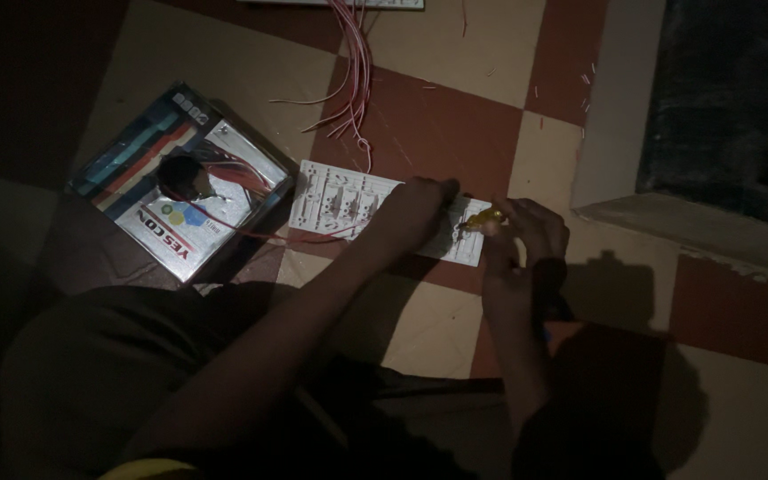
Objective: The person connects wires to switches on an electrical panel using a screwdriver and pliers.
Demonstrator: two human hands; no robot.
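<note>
Left hand (415, 212) flat on white switch plate (340, 203), hiding its middle.
Right hand (517, 236) clamps yellow screwdriver (484, 218) at plate's right end; tip lost in dark.

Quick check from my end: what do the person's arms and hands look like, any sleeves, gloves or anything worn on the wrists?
Both forearms are bare with no sleeves in view, and neither the left hand nor the right hand wears a glove. A dark band seems to circle the right wrist; the dim light hides any detail.

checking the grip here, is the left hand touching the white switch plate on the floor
Touching. The head view shows the left hand pressed flat on the white switch plate, covering its middle with no gap visible.
</note>
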